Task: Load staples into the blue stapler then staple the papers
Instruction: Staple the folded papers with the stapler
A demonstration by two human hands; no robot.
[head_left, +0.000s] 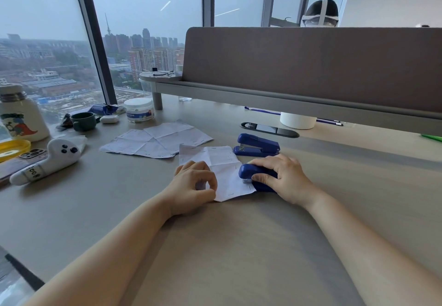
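Our right hand [282, 177] presses down on the blue stapler [253, 177], its mouth over the right edge of the creased paper [221, 169]. Our left hand [193, 186] pinches the paper's near-left edge. A second stapler [257, 145] lies just beyond; more papers [155, 141] lie far left.

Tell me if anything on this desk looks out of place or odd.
Two things stand out. There are two blue staplers: one under the right hand, a second stapler idle behind it. And the papers are creased and already peppered with staples, both the sheet held by the left hand and the pile further back.
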